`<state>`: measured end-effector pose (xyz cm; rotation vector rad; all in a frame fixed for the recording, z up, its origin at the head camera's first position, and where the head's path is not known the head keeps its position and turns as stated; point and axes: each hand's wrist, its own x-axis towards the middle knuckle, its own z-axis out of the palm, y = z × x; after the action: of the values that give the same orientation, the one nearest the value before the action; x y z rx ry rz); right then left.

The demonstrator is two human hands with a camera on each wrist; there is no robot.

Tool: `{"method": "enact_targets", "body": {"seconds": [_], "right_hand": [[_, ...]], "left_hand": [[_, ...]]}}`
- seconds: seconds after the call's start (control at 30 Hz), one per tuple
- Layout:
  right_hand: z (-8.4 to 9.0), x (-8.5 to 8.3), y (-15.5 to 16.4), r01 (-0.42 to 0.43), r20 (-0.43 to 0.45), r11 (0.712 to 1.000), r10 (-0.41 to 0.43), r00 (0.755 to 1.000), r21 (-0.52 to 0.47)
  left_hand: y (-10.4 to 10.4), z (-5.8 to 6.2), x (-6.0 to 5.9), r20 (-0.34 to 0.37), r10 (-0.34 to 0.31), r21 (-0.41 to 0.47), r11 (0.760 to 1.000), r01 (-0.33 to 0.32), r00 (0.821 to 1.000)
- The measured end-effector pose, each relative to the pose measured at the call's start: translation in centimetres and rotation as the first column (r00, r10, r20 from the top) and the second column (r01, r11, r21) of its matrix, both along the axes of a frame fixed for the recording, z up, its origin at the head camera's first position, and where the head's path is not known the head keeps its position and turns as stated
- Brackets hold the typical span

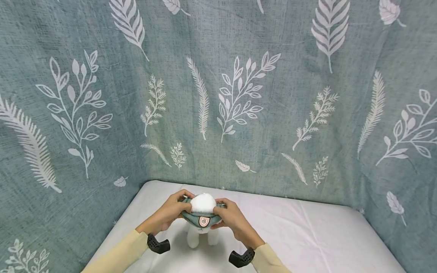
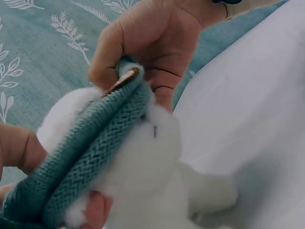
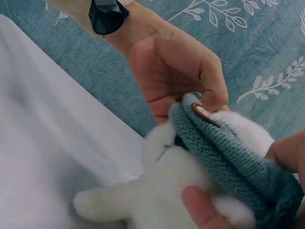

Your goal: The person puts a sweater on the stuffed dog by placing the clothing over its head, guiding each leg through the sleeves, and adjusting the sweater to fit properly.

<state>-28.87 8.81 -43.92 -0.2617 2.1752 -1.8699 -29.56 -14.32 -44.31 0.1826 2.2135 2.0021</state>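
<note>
A white plush toy (image 1: pixel 203 204) sits on the white-covered table, its two legs pointing toward me. Around its head is a teal knitted hat (image 2: pixel 95 136) with a brown-edged badge (image 1: pixel 204 221) at the front; the white top of the head shows above the knit. My left hand (image 1: pixel 170 213) grips the hat's left side, thumb on the upper edge. On the opposite side my right hand (image 1: pixel 234 217) pinches the hat in the same way. In the right wrist view the stitched mouth and dark nose show just below the hat (image 3: pixel 224 157); the eyes are hidden.
White cloth covers the table (image 1: pixel 290 231). Behind it and at both sides hangs a blue-green curtain (image 1: pixel 273 151) with white leaf prints. A black wrist device (image 1: pixel 158 244) is strapped to my left wrist and another wrist device (image 1: pixel 241 258) to my right.
</note>
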Motion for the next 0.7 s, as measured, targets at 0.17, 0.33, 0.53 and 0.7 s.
{"method": "enact_targets", "body": {"seconds": [0.17,0.33,0.53,0.7], "right_hand": [[-0.6,0.0,0.2,0.01,0.006,0.999,-0.01,1.0,-0.031],[-0.7,-0.2,0.4,-0.008,0.039,0.997,0.011,0.999,-0.07],[-0.9,-0.3,0.4,0.012,0.04,0.994,-0.008,0.999,-0.109],[-1.0,-0.2,0.4,0.045,0.044,0.99,-0.039,0.998,-0.135]], "left_hand": [[-0.1,-0.6,-0.1,0.031,-0.014,0.018,1.0,0.014,0.999],[-0.5,-1.1,-0.3,0.083,-0.111,0.083,0.991,0.104,0.99],[-0.4,-1.7,-0.5,0.087,-0.108,0.132,0.986,0.096,0.99],[-0.1,-1.9,-0.7,0.119,-0.081,0.177,0.982,0.059,0.99]]}}
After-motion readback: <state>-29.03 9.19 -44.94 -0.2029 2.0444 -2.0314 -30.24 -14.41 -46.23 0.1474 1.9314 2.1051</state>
